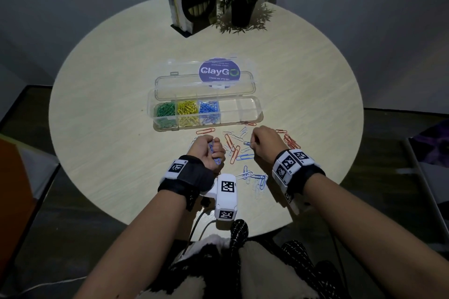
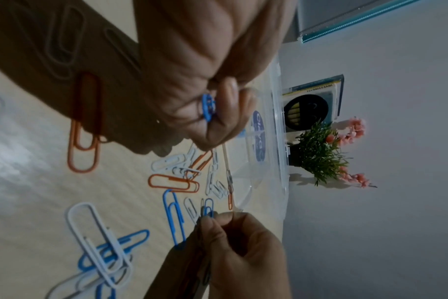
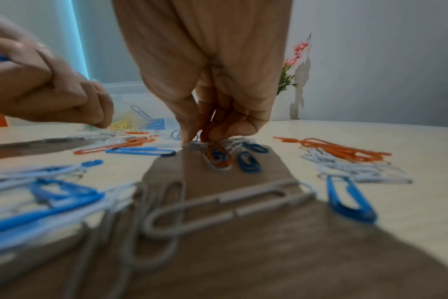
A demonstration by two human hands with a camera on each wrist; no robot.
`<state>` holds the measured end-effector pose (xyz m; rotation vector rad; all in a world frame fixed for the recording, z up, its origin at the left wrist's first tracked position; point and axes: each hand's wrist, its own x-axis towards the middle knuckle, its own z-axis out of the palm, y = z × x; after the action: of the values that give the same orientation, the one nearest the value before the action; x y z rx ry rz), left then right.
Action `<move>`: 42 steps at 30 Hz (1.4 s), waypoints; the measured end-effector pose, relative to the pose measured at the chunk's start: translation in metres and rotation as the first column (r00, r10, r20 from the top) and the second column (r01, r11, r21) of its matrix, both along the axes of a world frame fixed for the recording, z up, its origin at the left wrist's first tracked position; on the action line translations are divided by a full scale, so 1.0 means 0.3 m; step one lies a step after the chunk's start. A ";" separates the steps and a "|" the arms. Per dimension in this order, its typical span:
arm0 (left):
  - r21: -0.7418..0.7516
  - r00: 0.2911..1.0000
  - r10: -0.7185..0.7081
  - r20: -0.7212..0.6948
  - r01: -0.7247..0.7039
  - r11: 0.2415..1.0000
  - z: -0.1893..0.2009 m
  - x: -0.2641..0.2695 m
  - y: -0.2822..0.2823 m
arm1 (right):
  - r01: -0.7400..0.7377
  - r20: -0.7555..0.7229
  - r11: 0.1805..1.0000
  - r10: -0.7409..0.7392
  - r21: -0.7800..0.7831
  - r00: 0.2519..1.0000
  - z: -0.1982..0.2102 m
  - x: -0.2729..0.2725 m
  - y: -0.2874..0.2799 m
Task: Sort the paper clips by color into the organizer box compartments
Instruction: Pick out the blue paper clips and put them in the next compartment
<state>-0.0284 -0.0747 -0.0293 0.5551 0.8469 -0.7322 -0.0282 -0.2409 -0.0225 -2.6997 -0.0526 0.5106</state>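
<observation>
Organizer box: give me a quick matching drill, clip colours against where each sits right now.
Things:
1. green paper clips
2. yellow paper clips
3. orange paper clips
4. left hand

Places or states:
A. loose on the table
B. gripping blue paper clips
C. leftmost compartment of the organizer box
D. second compartment from the left

Pairs: 1-C, 2-D, 3-A, 4-B
</observation>
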 end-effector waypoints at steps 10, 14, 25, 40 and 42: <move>0.090 0.965 0.263 -0.005 -0.262 0.961 0.022 -0.007 -0.034 | 0.032 -0.089 0.993 -0.022 0.114 0.996 0.008 -0.089 -0.002; 0.151 0.981 0.183 0.068 -0.192 0.970 0.034 -0.009 -0.036 | -0.036 -0.057 0.999 0.038 0.032 0.998 0.001 -0.089 0.010; 0.179 0.989 0.074 0.126 -0.096 0.979 0.033 -0.050 -0.051 | 0.241 0.066 0.887 -0.290 0.394 0.955 0.077 -0.085 0.068; 0.169 0.991 -0.081 0.102 0.063 0.984 -0.011 -0.087 -0.021 | -0.011 -0.073 0.983 0.025 0.181 0.997 0.029 -0.122 0.020; 0.171 0.991 -0.074 0.112 0.054 0.984 -0.008 -0.088 -0.014 | -0.045 -0.101 0.988 0.060 0.146 0.993 0.009 -0.117 0.021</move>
<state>-0.0549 -0.0788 -0.0318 0.7726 0.7874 -0.6833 -0.0632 -0.2347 -0.0199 -2.5326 -0.1268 0.6391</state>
